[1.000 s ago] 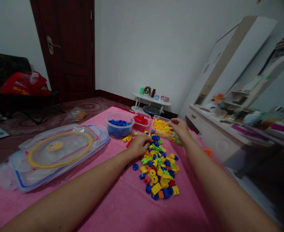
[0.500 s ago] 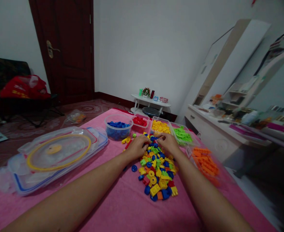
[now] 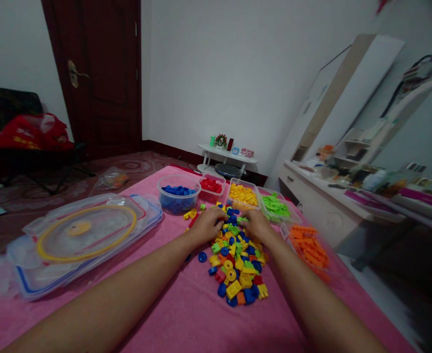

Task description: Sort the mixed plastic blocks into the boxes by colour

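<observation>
A long pile of mixed toy building blocks (image 3: 238, 264) in yellow, blue, green, red and orange lies on the pink cloth (image 3: 179, 304). My left hand (image 3: 209, 224) rests at the pile's far left side, fingers curled in over the blocks; what they hold, if anything, is hidden. Opposite it, my right hand (image 3: 258, 224) is at the far right side of the pile. Its thumb and fingers pinch at a small light green block (image 3: 242, 220). Between the two hands lie blue and green blocks.
Behind the pile stand tubs of blue blocks (image 3: 179, 190), red blocks (image 3: 211, 185), yellow blocks (image 3: 242, 194) and green blocks (image 3: 275, 205). Orange blocks (image 3: 309, 246) fill a box at right. Stacked clear lids (image 3: 101, 235) lie at left. A blue wheel piece (image 3: 202, 257) sits beside the pile.
My right hand has shifted slightly, and a light green block now shows at its fingertips. My left hand stays nearly in place over the pile. The view has moved a little.
</observation>
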{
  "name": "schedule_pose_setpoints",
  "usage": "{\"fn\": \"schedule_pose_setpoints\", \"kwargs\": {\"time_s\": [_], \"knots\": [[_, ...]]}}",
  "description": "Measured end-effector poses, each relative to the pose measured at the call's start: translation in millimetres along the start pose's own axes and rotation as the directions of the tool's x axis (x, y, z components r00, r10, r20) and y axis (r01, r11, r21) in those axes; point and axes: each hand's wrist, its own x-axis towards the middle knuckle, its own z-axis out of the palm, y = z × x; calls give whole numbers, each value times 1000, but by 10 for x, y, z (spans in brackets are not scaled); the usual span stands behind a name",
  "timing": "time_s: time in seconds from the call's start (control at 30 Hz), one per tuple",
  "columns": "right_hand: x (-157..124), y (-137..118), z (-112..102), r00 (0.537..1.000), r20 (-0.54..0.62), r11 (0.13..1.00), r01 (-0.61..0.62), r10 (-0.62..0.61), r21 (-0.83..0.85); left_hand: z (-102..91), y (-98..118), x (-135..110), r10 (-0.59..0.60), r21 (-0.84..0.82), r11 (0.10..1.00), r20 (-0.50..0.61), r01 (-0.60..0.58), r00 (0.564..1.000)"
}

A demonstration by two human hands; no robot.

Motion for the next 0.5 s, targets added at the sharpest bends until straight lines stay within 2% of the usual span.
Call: {"fn": "schedule_pose_setpoints", "kwargs": {"time_s": [0.03,0.1,0.13,0.2,0.23,0.27,0.3,0.37,0.43,0.5], "knots": [[-9,0,-25,1000,-17,998,-15,16,59,4,-3,-1,3,-1,1000,-2,-3,1000],[-40,-6,-79,996,-16,947,-77,86,312,11,-8,-2,6,-1,1000,-2,-6,1000],[-63,-10,-106,992,15,873,-119,127,474,14,-10,-1,6,0,1000,-3,-6,1000],[-116,-14,-161,980,111,667,-193,163,720,16,-15,2,7,2,1000,-4,-7,1000],[-140,-10,-192,977,153,599,-210,146,773,15,-16,3,7,2,1000,-3,-7,1000],[-158,2,-227,976,186,567,-219,115,794,14,-16,4,6,3,1000,-2,-6,1000],[-166,22,-266,973,214,565,-225,88,794,11,-15,5,4,3,1000,-1,-4,1000],[-138,99,-362,966,250,618,-237,67,750,3,-9,5,5,2,1000,5,-5,1000],[-46,228,-474,964,231,697,-255,130,670,-6,0,4,6,2,1000,12,-6,1000],[88,401,-593,961,147,753,-276,236,597,-13,8,4,2,2,1000,14,-2,1000]]}}
